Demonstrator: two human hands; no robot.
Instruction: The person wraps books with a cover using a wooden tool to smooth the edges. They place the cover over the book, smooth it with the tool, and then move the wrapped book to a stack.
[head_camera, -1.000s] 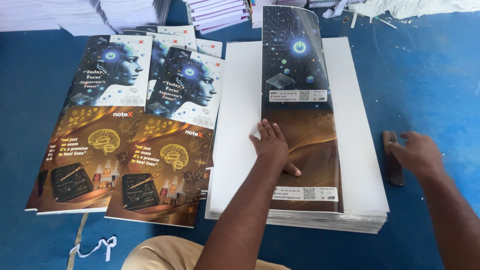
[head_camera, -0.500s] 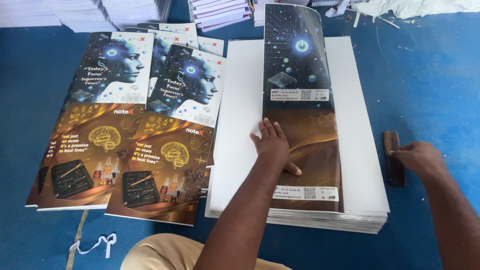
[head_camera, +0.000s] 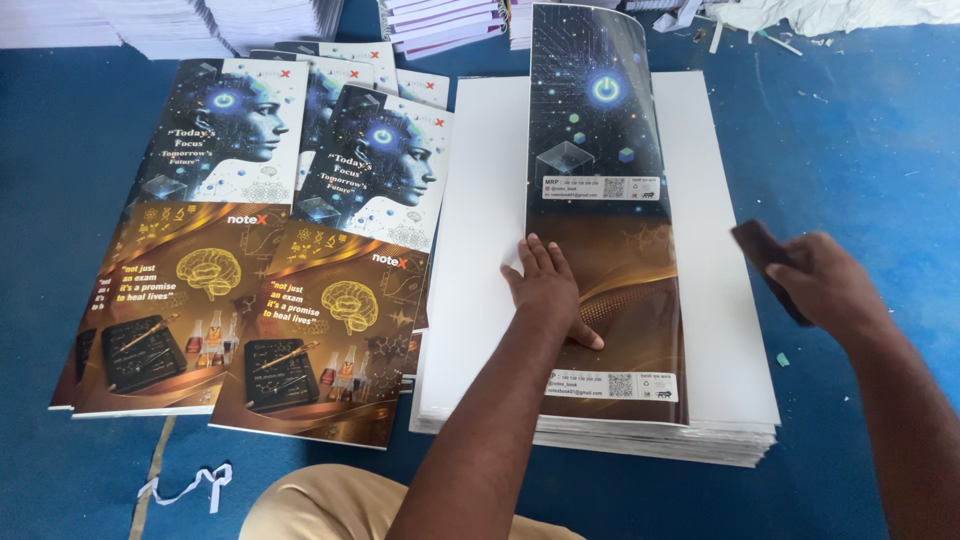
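My left hand (head_camera: 548, 290) lies flat, fingers spread, on a long folded printed cover sheet (head_camera: 600, 180) that is dark blue at the far end and brown-gold near me. The sheet rests on a thick stack of white sheets (head_camera: 715, 330). My right hand (head_camera: 825, 285) is raised just right of the stack and grips a small dark flat block (head_camera: 762, 250) that sticks out toward the stack.
Two overlapping piles of printed covers (head_camera: 260, 270) with a face and a brain picture lie at the left on the blue floor (head_camera: 870, 150). Stacks of white paper and books (head_camera: 440, 20) stand at the back. A white strip (head_camera: 190, 485) lies near my knee (head_camera: 330, 505).
My right hand has closed on the dark block, lifted it off the floor and brought it left toward the stack. The left hand has stayed on the cover sheet.
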